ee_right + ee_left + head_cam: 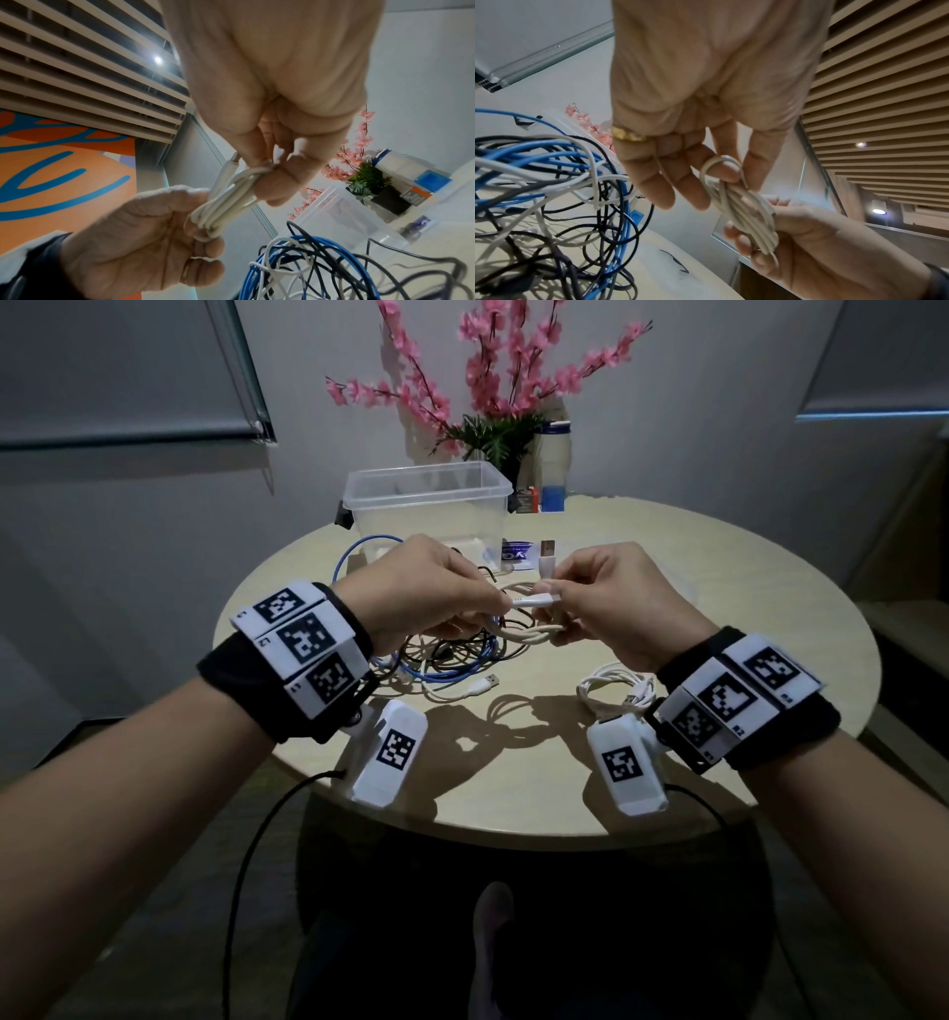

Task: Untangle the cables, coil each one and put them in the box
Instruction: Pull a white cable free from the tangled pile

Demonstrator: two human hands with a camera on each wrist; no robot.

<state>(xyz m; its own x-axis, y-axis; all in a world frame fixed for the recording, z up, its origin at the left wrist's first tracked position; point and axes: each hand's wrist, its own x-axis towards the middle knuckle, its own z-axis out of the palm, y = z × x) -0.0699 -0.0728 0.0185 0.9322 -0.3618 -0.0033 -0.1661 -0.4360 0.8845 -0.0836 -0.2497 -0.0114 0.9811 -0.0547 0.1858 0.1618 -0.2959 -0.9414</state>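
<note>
Both hands hold one white cable bundle [534,602] in the air above the round table [744,588]. My left hand [441,588] pinches a loop at one end of the bundle [746,215], and my right hand [611,598] grips the other end [223,205], where a USB plug [547,551] sticks up. Under the hands lies a tangle of blue, black and white cables [452,660]. A second coiled white cable [616,690] rests on the table near my right wrist. The clear plastic box [429,477] stands open behind the tangle.
A vase of pink flowers [493,377], a white bottle with a blue base [553,464] and a small dark and orange item [526,499] stand at the table's far edge. A blue and white packet [516,554] lies beside the box. Bare tabletop shows at the right.
</note>
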